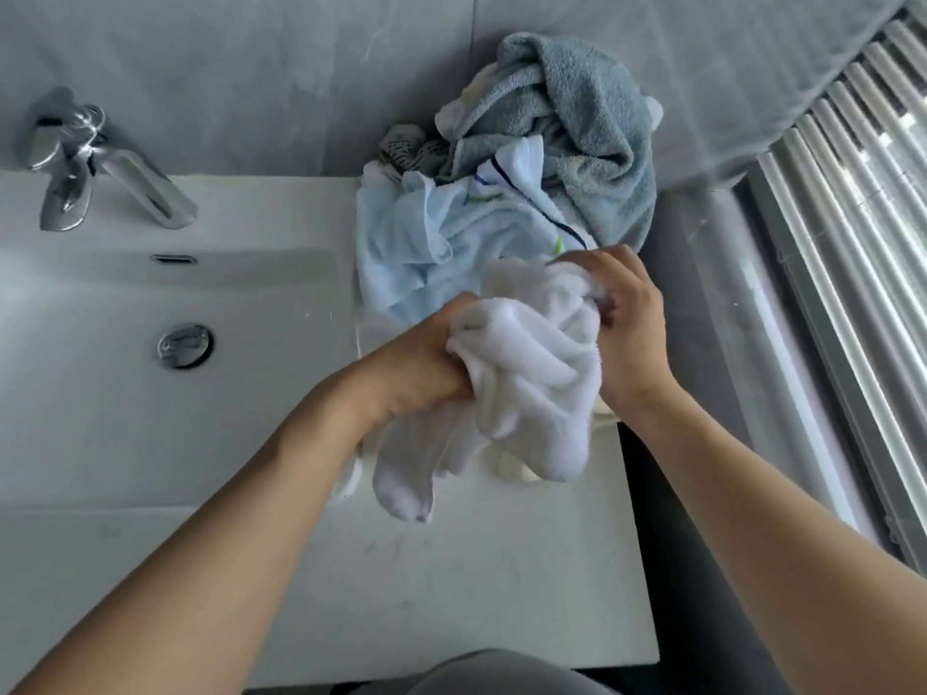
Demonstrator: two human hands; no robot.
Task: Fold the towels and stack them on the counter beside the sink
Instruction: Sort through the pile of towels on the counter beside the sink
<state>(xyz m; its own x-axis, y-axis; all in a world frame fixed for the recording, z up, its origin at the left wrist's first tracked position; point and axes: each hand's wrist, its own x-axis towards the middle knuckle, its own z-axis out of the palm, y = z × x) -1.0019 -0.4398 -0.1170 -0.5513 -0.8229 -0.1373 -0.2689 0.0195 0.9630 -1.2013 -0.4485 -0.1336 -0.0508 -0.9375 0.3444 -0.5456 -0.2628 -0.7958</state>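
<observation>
**White towel coming up off the pile**

While the heap of unfolded laundry is sitting at the back of the counter [451, 569], the person is lifting a crumpled white towel [526, 373] just above it, right of the sink [100, 383]. The left hand [426, 363] is bunching a fistful of the cloth, fingers curled tight into it, and the right hand [627, 323] is gripping the far side, fingers wrapped over an edge, probably hunting for a corner so the towel can be shaken flat. The loose ends are dangling toward the counter. Behind, a pale blue towel [406, 248] and a grey-blue towel [592, 132] are lying tangled against the wall, waiting their turn. The tap [125, 178] is standing at the basin's back edge. No folded stack is showing yet.
</observation>
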